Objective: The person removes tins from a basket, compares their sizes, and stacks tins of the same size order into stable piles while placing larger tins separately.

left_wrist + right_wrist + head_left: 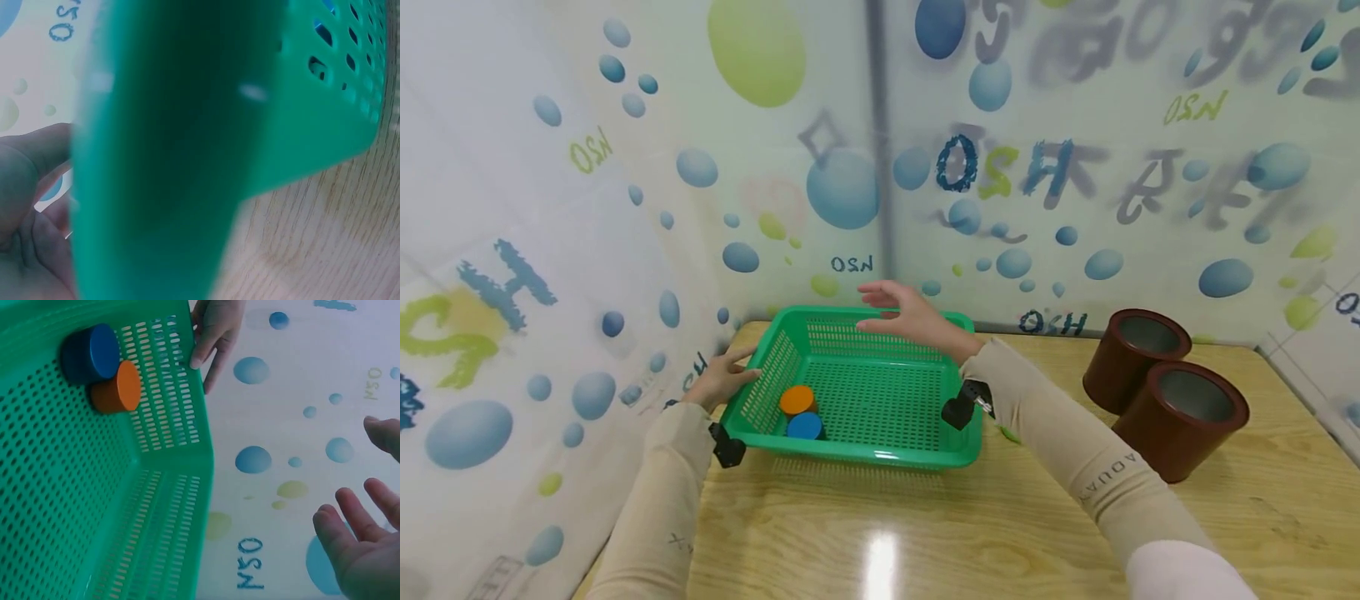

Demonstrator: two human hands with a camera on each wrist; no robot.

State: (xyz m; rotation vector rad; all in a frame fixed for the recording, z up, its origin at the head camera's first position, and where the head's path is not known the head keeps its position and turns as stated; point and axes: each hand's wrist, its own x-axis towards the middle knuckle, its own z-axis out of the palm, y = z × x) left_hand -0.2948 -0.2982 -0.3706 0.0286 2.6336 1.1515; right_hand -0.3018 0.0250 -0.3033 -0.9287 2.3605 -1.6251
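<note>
A green plastic basket (880,454) with slotted walls stands on the wooden table. Inside, at its left end, an orange cylinder (797,400) and a blue cylinder (806,426) sit side by side; both also show in the right wrist view. My left hand (722,379) is at the basket's left rim, its thumb at the edge and its fingers loosely extended outside. Above the basket's back part, my right hand (910,318) hovers with fingers spread and holds nothing. In the left wrist view, the basket's blurred rim (175,156) covers much of the left hand.
Two brown cylindrical containers (1180,417) with grey insides stand on the table (850,533) at the right. A small green thing (1009,434) is mostly hidden behind my right forearm. Walls printed with bubbles (842,190) enclose the table's back and left.
</note>
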